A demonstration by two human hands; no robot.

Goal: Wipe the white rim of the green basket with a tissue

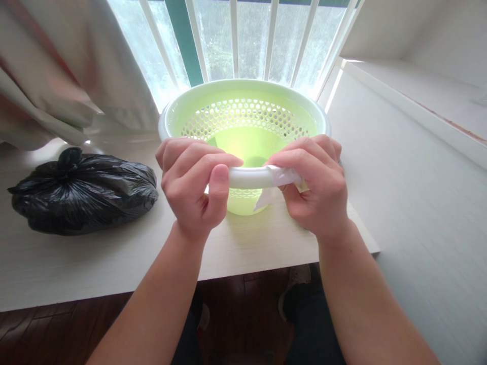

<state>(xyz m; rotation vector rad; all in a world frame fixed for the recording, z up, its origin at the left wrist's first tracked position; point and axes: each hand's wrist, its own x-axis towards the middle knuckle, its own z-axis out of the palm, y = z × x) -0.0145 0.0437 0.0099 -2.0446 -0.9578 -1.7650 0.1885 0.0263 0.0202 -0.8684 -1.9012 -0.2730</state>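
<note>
A light green plastic basket (258,137) with a pale rim and rows of round holes stands on a whitish wooden ledge (243,248). My left hand (196,182) is closed around the near rim, thumb on the outer side and fingers over the top. To its right, my right hand (314,182) grips the same rim and presses a white tissue (283,176) against it. A loose corner of the tissue hangs down in front of the basket's wall. Nothing can be made out inside the basket.
A knotted black plastic bag (87,190) lies on the ledge at the left, below a beige curtain (68,66). Behind the basket is a window with white bars (234,40). A pale cabinet side (403,187) rises at the right; dark wooden floor (243,319) shows below.
</note>
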